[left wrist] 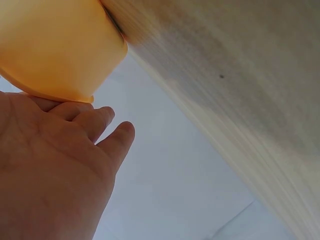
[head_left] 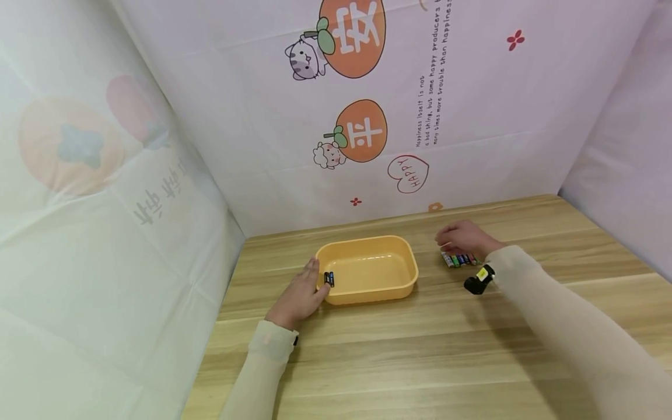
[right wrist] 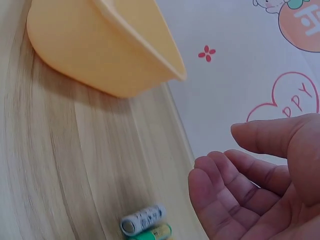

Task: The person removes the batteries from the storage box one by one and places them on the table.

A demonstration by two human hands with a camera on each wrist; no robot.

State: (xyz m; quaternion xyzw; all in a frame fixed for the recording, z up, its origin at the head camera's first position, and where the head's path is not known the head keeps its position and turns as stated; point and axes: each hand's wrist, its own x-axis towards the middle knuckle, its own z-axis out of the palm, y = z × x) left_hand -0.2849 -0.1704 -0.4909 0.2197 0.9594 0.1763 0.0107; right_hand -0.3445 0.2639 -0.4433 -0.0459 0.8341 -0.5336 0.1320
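Observation:
A yellow plastic bin (head_left: 370, 294) stands on the wooden table, with two dark batteries (head_left: 329, 279) lying side by side in its left end. My left hand (head_left: 299, 296) lies against that end; its thumb reaches the front left rim. From below, in the left wrist view, the fingers (left wrist: 95, 122) touch the bin's rim, fairly straight. To the right of the bin, my right hand (head_left: 464, 236) hovers over a row of several colourful batteries (head_left: 455, 261). The fingers and thumb are loosely bent and apart, holding nothing. A white battery (right wrist: 143, 220) and a green one (right wrist: 155, 233) lie below it.
A printed white cloth (head_left: 236, 116) rises behind the table (head_left: 378, 361), and more white cloth hangs at both sides. A black wrist camera (head_left: 478, 282) with a yellow label sits at the right wrist, low over the tabletop.

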